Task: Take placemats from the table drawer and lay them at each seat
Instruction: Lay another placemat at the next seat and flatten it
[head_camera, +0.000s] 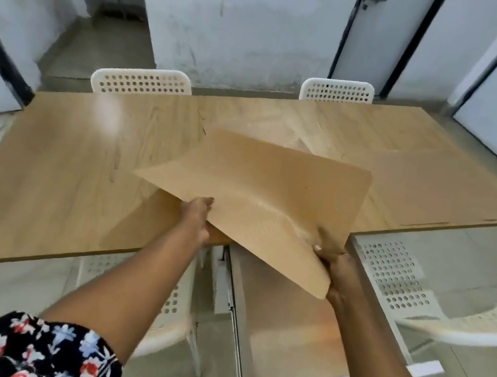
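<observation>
A tan placemat [256,189] with rounded corners hangs bent above the near edge of the wooden table [62,162]. My left hand [196,221] grips its near left edge. My right hand [334,264] pinches its near right corner. Below my arms the table drawer [294,332] stands pulled out, with more tan placemat material lying inside. Another placemat [432,185] lies flat on the table at the right, near its front edge. What looks like one more placemat [361,124] lies at the far right seat, hard to tell from the wood.
Two white perforated chairs [142,80] [337,90] stand at the table's far side. A white chair [395,273] stands near the right front, another [173,305] sits under my left arm. White walls and dark-framed doors surround the room.
</observation>
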